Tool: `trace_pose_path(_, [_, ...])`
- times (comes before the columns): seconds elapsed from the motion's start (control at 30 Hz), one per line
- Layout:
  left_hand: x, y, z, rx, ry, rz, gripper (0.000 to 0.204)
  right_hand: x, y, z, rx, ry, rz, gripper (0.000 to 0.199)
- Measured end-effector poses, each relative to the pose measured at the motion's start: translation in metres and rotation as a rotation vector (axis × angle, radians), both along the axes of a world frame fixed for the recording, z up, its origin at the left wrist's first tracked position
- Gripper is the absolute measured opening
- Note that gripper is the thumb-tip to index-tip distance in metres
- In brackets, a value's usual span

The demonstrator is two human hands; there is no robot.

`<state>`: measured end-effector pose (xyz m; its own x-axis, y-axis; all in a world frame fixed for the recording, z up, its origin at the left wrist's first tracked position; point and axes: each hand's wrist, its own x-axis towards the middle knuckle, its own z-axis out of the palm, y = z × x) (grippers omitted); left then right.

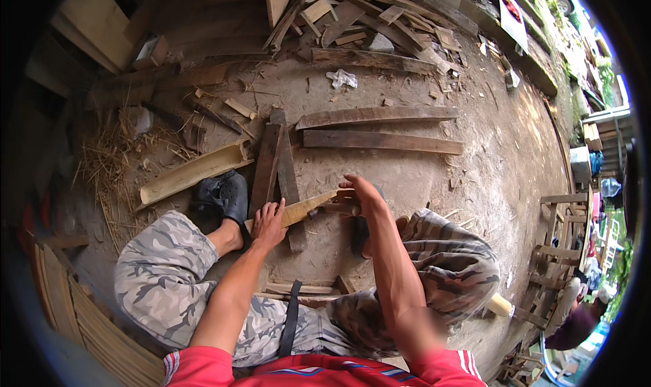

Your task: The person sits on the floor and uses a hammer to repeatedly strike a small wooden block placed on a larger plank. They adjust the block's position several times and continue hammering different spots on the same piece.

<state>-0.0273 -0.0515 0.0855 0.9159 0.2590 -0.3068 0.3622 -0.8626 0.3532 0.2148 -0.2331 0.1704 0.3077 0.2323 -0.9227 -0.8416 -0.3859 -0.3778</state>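
A narrow light-brown wooden strip (298, 212) lies slanting between my knees, its right end higher in the picture. My left hand (270, 224) is closed over its left part, with the fingers laid across the top. At the other end my right hand (365, 190) holds the tip, its upper finger sticking out. Just under the strip is a brown, handle-like piece with a dark end (313, 213); its kind is unclear. Beneath the strip, two dark boards (266, 160) (287, 173) lie lengthwise on the dirt, crossing near their far ends.
Two dark planks (380, 141) (376, 116) lie beyond my hands. A trough-shaped pale wood piece (193, 173) rests by my left shoe (234, 200). Scrap wood (366, 21) is heaped at the back. Wooden frames (559, 251) and another person (576, 319) are at the right.
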Motion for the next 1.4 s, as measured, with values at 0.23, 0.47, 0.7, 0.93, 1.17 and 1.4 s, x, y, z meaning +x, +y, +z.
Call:
trace_pose_path(0.23, [0.076,-0.054,0.037,-0.300,-0.176,0.023,0.084,-0.025,-0.001,0.004,0.235,-0.269,-0.487,0.050])
trace_pose_path(0.47, [0.128,-0.110,0.075,-0.486,-0.051,0.359,0.035,-0.012,-0.005,-0.002,0.359,-0.191,-0.304,0.057])
trace_pose_path(0.7, [0.123,-0.096,0.060,-0.533,-0.060,0.285,0.025,0.093,-0.069,0.020,0.537,-0.581,-0.394,0.061])
trace_pose_path(0.93, [0.122,-0.078,0.056,-0.576,0.017,0.117,0.025,-0.017,0.038,0.006,0.680,-0.501,0.154,0.072])
trace_pose_path(1.17, [0.118,-0.071,0.039,-0.650,-0.198,0.205,0.020,0.046,0.018,0.037,0.676,-0.691,0.019,0.072])
trace_pose_path(1.4, [0.098,-0.071,0.059,-0.776,-0.009,0.256,0.020,-0.024,0.055,0.017,0.605,-0.723,0.234,0.078])
